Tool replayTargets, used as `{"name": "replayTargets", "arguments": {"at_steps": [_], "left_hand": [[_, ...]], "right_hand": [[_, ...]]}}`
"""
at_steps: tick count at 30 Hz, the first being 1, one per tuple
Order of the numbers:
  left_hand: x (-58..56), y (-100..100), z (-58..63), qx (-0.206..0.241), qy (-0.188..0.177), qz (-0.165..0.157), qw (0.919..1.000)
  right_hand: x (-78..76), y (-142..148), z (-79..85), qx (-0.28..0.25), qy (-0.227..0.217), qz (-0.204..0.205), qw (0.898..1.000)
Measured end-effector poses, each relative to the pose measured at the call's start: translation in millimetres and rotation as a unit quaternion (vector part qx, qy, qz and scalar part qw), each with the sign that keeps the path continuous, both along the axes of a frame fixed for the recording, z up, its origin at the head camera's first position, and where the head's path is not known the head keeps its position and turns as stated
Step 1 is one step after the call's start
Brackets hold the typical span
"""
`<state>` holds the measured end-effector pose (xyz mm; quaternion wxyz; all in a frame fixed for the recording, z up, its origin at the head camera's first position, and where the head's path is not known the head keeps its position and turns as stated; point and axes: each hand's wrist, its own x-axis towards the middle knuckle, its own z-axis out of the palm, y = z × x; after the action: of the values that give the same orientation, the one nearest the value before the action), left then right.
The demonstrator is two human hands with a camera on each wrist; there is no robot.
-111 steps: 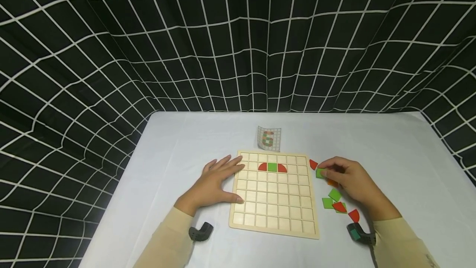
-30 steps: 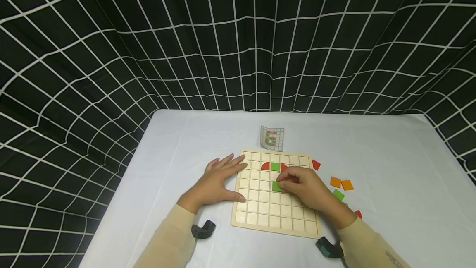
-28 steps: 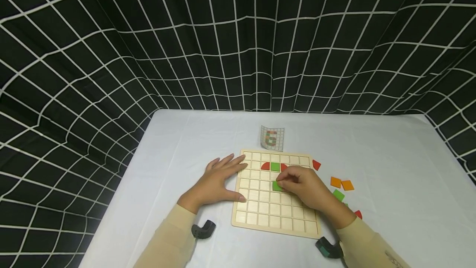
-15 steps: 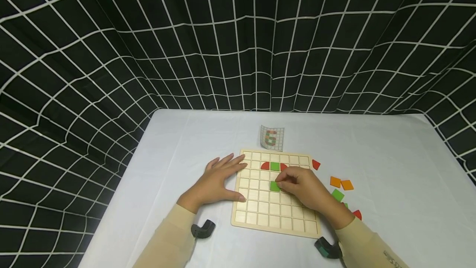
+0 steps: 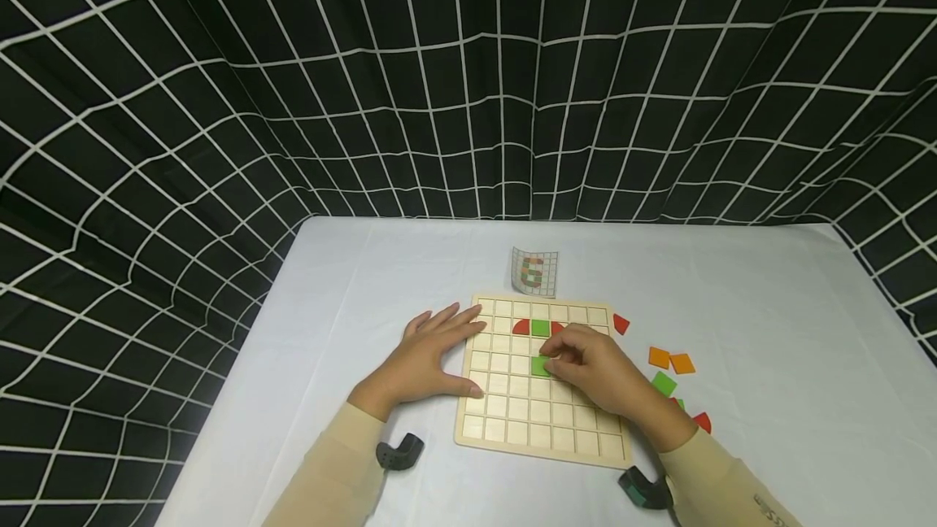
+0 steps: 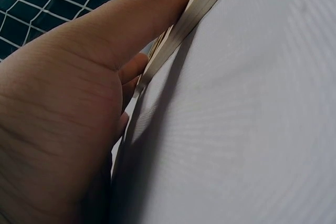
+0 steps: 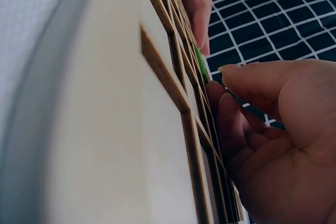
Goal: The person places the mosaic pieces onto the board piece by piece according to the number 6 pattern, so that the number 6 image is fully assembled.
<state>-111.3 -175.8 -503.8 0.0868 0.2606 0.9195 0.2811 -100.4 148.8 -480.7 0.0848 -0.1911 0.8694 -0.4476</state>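
Moved since the first frame: right hand (image 5: pixel 600 372), from beside the loose pieces to the middle of the board (image 5: pixel 517 409); the green square (image 5: pixel 538 366) has come along. Since the last earlier frame, forefinger and thumb have parted a little.
Green square: flat-looking, bright, partly hidden by the thumb; in the fourth row down, fourth column across. Whether it sits fully down, I cannot tell.
Board: pale wood, seven by seven raised-line cells, rounded corners, slightly turned on the counter (image 5: pixel 395 267).
Second row: a red left quarter (image 5: pixel 521 327), a green middle tile (image 5: pixel 540 328) and a red right quarter (image 5: pixel 557 328), side by side like a low arch.
Right hand pose: reaching in from the right, fingers bent, thumb tip at the green square, forefinger just above it; the grip looks released.
Left hand pose: left hand (image 5: pixel 420 360) fingers spread, fingertips and thumb resting on the board's left edge, grasping nothing.
Loose pieces: right of the board, orange squares (image 5: pixel 670 360), a green spare (image 5: pixel 664 384) and red corners (image 5: pixel 621 324).
Card: curled, gridded card (image 5: pixel 534 272) with a coloured figure, just beyond the board.
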Motion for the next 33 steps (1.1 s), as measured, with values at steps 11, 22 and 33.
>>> {"name": "replayTargets", "arguments": {"at_steps": [11,22,33], "left_hand": [[0.6,0,0.1,-0.001,-0.003,-0.001,1.0000],[0.0,0,-0.2,0.000,0.002,-0.003,1.0000],[0.0,-1,0.2,0.003,0.000,-0.006,1.0000]], "right_hand": [[1.6,2,0.2,-0.029,-0.008,0.008,1.000],[3.3,6,2.7,-0.079,-0.020,0.020,0.996],[-1.8,20,11.0,-0.126,-0.037,0.023,0.991]]}}
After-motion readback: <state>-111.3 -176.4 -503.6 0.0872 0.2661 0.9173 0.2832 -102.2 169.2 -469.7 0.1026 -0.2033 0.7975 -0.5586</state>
